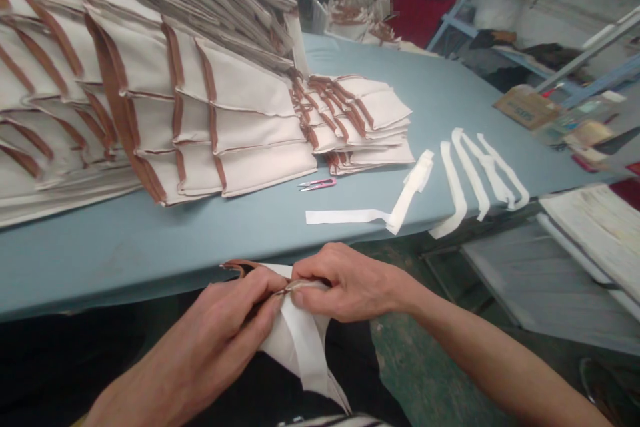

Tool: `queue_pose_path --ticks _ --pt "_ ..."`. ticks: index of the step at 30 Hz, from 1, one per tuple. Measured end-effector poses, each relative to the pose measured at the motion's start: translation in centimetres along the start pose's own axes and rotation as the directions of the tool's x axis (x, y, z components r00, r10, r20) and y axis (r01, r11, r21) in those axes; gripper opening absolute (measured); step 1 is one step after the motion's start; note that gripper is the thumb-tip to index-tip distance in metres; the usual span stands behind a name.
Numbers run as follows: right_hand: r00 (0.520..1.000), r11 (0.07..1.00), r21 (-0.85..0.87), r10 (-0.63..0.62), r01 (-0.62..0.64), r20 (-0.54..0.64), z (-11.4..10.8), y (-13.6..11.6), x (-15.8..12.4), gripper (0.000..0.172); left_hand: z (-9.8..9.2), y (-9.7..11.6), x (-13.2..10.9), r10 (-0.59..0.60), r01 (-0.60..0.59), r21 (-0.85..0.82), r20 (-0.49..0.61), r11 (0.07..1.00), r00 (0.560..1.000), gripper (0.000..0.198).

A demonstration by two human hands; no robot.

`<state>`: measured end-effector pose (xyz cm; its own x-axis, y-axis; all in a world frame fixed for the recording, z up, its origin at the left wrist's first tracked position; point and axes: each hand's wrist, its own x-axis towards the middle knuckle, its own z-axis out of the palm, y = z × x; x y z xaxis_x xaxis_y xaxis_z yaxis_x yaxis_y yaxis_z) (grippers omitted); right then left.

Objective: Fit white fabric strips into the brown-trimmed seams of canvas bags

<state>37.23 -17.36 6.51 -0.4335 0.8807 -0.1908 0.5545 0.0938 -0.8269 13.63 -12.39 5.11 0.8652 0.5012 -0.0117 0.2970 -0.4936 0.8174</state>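
Two hands, left (227, 327) and right (345, 283), pinch canvas (295, 340) below a blue-covered worktable (150, 260).

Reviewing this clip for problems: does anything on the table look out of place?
The tall stack of brown-trimmed canvas panels leans and fans sideways, and a loose white strip droops over the table's edge.

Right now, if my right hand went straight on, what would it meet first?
Your left hand, it seems: your right hand points across the canvas piece both pinch, though depth is unclear.
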Motion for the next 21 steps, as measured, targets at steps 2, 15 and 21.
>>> queue_pose_path --ticks 2,15,21 --pt "0.999 0.999 0.028 0.028 -0.028 -0.018 0.5 0.3 0.2 0.025 0.1 -0.1 0.1 0.036 -0.035 0.029 -0.036 0.999 0.999 0.019" --pt "0.972 0.763 0.639 0.21 -0.094 -0.108 4.3 0.9 0.2 0.03 2.4 -1.6 -0.7 0.33 -0.238 0.359 -0.224 0.903 0.917 0.021" --pt "0.981 0.662 0.742 0.192 -0.107 -0.03 3.9 1.0 -0.1 0.026 3.2 -2.1 -1.0 0.37 -0.241 0.4 -0.287 0.884 0.884 0.022"
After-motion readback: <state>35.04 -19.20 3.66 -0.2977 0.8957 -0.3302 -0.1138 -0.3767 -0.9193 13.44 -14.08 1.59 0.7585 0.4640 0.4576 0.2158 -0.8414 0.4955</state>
